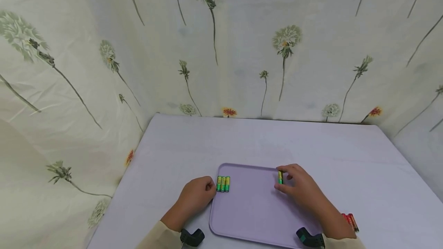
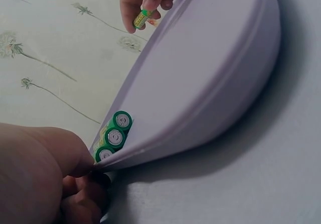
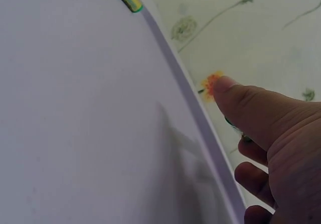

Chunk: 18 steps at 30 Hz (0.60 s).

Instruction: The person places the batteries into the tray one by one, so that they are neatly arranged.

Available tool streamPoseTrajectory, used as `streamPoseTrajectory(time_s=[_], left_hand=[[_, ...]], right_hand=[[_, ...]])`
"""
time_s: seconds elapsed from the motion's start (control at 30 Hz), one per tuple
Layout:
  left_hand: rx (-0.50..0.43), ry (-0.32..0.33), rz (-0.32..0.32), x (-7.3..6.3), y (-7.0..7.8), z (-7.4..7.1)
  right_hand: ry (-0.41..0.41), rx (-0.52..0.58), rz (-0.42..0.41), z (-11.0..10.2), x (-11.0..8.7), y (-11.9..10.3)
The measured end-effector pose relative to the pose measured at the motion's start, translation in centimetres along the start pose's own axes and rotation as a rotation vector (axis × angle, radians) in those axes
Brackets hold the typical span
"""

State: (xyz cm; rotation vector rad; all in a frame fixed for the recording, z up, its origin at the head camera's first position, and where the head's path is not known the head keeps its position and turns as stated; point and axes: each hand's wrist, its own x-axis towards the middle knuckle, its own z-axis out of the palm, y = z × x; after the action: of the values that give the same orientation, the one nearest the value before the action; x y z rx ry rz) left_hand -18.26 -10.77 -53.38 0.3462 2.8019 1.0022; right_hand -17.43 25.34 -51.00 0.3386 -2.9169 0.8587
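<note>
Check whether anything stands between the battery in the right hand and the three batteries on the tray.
Nothing visible does: in the head view, only bare tray lies between the held battery and the three batteries. The left hand is beyond them at the tray's edge, out of that path.

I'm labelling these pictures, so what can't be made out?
Red batteries: head view, partly behind the right arm.
Held battery: right wrist view, mostly behind the right hand.
Tray, near right corner: head view, arm and bottom edge.
Left hand, its grip: left wrist view, fingers shadowed.
</note>
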Motion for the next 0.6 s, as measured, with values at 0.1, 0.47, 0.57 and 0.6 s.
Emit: streamPoseTrajectory(time_s=[0.1, 0.47, 0.57, 0.6], left_hand=[[0.002, 0.002, 0.0, 0.0, 0.0, -0.1], [0.015, 0.011, 0.002, 0.1, -0.1, 0.1], [0.016, 0.009, 0.002, 0.1, -0.1, 0.1], [0.015, 0.008, 0.002, 0.1, 0.0, 0.1]], right_hand=[[-0.001, -0.001, 0.002, 0.0, 0.1, -0.1], [-0.01, -0.009, -0.046, 0.5, 0.8, -1.6], [-0.023, 0.019, -0.047, 0.8, 0.9, -1.9], [-0.031, 0.033, -0.044, 0.9, 1.0, -2.0]])
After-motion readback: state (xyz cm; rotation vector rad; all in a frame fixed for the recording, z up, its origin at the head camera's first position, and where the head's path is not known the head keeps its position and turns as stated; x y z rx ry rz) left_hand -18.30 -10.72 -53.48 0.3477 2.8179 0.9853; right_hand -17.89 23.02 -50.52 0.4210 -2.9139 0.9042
